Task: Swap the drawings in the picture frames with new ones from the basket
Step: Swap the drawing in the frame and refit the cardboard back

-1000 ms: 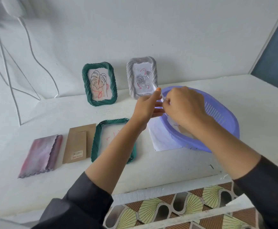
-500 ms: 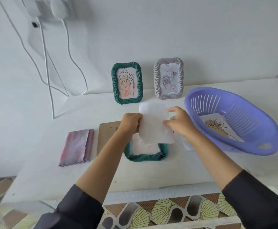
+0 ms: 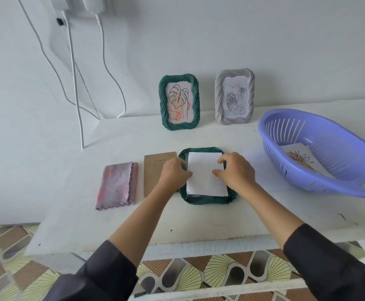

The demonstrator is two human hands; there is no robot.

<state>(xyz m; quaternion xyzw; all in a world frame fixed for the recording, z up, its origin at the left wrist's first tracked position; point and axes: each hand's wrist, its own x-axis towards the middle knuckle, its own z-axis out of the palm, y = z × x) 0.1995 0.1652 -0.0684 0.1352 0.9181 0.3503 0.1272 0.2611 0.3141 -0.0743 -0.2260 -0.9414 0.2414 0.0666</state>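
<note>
Three picture frames stand or lie on the surface: an upright green frame (image 3: 163, 101) and a grey frame (image 3: 218, 98) at twelve o'clock, each with one drawing, and a flat green frame (image 3: 207, 200) at centre. One white sheet (image 3: 205, 172) lies on it. At three o'clock is one purple basket (image 3: 340, 148) with one drawing (image 3: 301, 158). At nine o'clock are one brown board (image 3: 155, 166) and one folded cloth (image 3: 116, 185). There are two hands: left hand (image 3: 172, 173), right hand (image 3: 235, 172).

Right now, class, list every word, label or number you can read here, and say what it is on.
None can be read.
Drawings in the standing green frame, the grey frame and the purple basket: line art, no lettering.
The white sheet: blank side up.
The cardboard backing: one faint, unreadable mark.
</note>
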